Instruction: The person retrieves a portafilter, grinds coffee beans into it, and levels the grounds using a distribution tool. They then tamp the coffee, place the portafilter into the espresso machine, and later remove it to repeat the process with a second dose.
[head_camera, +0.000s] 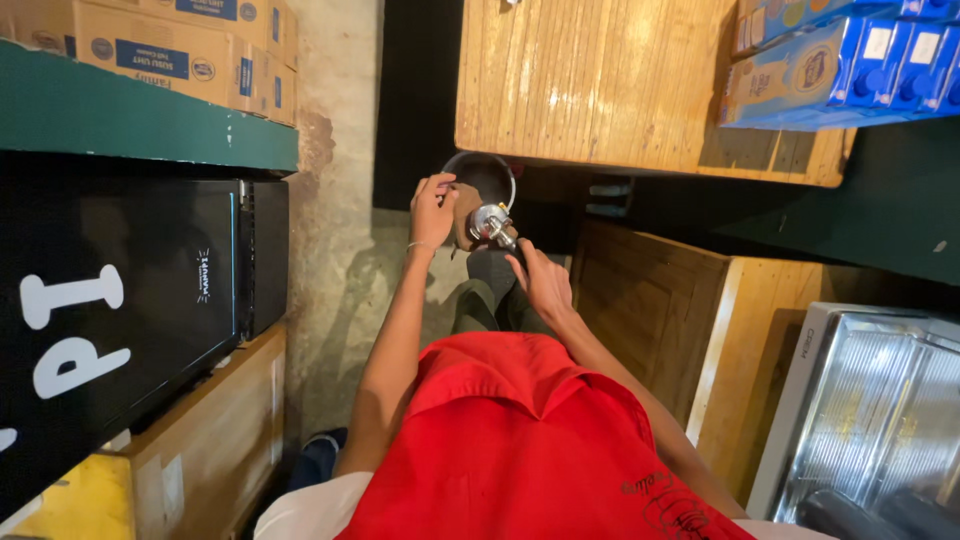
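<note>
- Red cloth (520, 440), an apron or shirt front, fills the bottom of the view closest to the camera, with dark trousers (490, 295) showing beyond it.
- Both bare forearms reach forward from the cloth to a small round metal pot (480, 175) down between the wooden furniture.
- Left hand (432, 208) rests at the pot's left rim; its fingers (437, 185) are curled together over the edge and over a brownish thing lying in the pot. Whether they pinch it tightly I cannot tell.
- A thin bangle (420, 245) circles the left wrist.
- Right hand (545, 283) sits just below and right of a shiny metal fitting (490, 222), a knob-like piece with a short stem. The forefinger (522, 250) stretches up toward the stem and seems to touch it; the other fingers are folded loosely, not closed round anything that shows.
- So the fitting lies between the two hands, at the pot's near rim.
- Round about: a wooden tabletop (600, 80) above, a wooden cabinet (660, 300) to the right, blue cartons (850, 60) top right, a black appliance (130, 290) under a green shelf (120, 120) on the left.
</note>
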